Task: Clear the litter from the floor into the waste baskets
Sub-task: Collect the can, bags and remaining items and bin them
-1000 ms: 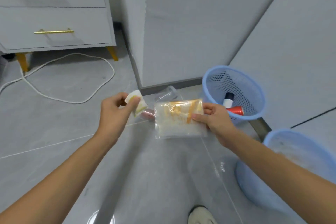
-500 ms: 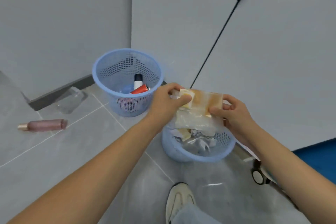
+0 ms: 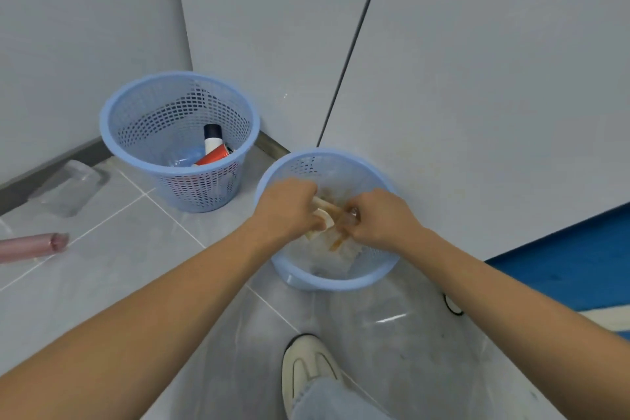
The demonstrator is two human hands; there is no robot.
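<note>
No legible text, label or brand anywhere; wrapper print possibly blurred.

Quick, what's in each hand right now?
Left hand: pinches a small pale wrapper.
Right hand: grips a clear plastic packet over the nearer basket.

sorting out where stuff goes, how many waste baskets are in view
2. One blue basket stands in the corner by the wall, with bottles inside. The other blue basket stands nearer, under both hands. None looks hidden.
</note>
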